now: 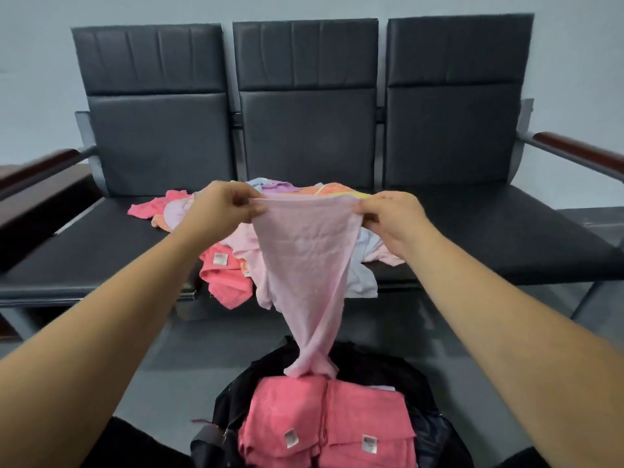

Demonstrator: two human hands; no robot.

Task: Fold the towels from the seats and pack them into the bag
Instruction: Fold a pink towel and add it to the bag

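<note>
The pale pink cloth towel (pixel 304 265) is hanging long axis vertical, tip apparently touching the folded coral-pink towels (pixel 324 420) in the black fabric bag (pixel 371 369); left hand (pixel 219 207) and right hand (pixel 391 216) fingers are pinching its top corners.

Head view, looking forward and down, near the seats (pixel 304 231), bag (pixel 435 430) below

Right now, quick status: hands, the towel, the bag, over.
Left hand and right hand both pinch top edge of light pink towel. Towel hangs twisted, unfolded, tip over folded coral towels in black bag. Towel heap on seats.
</note>
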